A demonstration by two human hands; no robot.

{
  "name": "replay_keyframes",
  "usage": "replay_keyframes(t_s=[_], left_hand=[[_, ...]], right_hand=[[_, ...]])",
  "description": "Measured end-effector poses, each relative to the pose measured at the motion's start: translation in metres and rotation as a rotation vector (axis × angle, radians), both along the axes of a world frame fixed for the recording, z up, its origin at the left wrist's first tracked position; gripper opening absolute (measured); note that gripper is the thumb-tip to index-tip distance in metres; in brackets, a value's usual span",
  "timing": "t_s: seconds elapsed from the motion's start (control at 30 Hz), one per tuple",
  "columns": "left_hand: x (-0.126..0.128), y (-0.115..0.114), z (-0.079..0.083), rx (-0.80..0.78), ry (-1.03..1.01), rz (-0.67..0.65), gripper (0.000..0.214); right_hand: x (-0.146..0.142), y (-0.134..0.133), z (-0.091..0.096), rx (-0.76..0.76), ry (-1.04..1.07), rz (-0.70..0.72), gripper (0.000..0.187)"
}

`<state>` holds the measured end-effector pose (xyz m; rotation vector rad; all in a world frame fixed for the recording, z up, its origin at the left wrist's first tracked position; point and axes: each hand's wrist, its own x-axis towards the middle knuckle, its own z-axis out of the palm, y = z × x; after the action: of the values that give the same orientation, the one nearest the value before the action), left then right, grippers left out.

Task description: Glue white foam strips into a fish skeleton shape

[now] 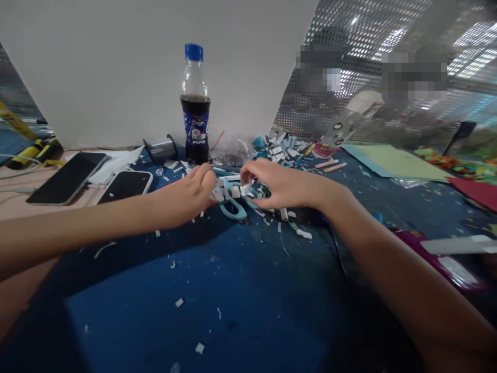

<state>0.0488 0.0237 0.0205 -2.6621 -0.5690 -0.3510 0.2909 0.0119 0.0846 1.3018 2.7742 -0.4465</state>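
Observation:
My left hand point(192, 194) and my right hand point(283, 185) meet over a heap of small white paper pieces point(233, 190) on a dark blue sheet point(217, 290). A pair of light blue scissors point(233, 207) lies among the pieces, between the two hands. The left hand's fingers are curled and pinched at the heap's left edge. With its fingertips bent down, the right hand pinches a small white piece. What the left hand holds is hidden.
A Pepsi bottle point(195, 106) stands behind the hands by the white wall. Two phones point(68, 177) point(125, 186) lie at the left, with a wire spool point(160, 149) near them. More scraps point(281, 147), a paper cup point(334, 135) and coloured paper sheets point(392, 161) lie at the right.

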Motion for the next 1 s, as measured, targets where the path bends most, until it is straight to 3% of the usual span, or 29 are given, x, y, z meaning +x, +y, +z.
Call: replay_keyframes(t_s=[0.17,0.3,0.5,0.67,0.73,0.87,1.0], left_hand=[[0.017,0.043,0.0,-0.107,0.045,-0.027,0.032],[0.026,0.059,-0.007,-0.175,0.038,-0.015,0.029],[0.025,0.062,-0.004,-0.302,-0.009,0.046,0.025],[0.011,0.042,0.005,-0.403,-0.119,0.135,0.031],[0.004,0.028,0.01,-0.538,-0.174,0.141,0.03],[-0.008,-0.003,0.019,-1.079,-0.461,0.049,0.026],[-0.02,-0.028,0.02,-1.412,-0.661,-0.054,0.022]], right_hand=[[0.016,0.018,-0.01,0.062,-0.021,-0.091,0.03],[0.023,0.026,-0.017,0.081,-0.027,-0.146,0.029],[0.023,0.026,-0.021,0.084,-0.071,-0.208,0.031],[0.025,0.025,-0.017,0.077,-0.117,-0.231,0.034],[0.025,0.023,-0.014,0.104,-0.128,-0.226,0.035],[0.014,0.014,-0.012,0.236,-0.126,-0.225,0.034],[-0.003,0.002,-0.012,0.353,-0.15,-0.266,0.033]])
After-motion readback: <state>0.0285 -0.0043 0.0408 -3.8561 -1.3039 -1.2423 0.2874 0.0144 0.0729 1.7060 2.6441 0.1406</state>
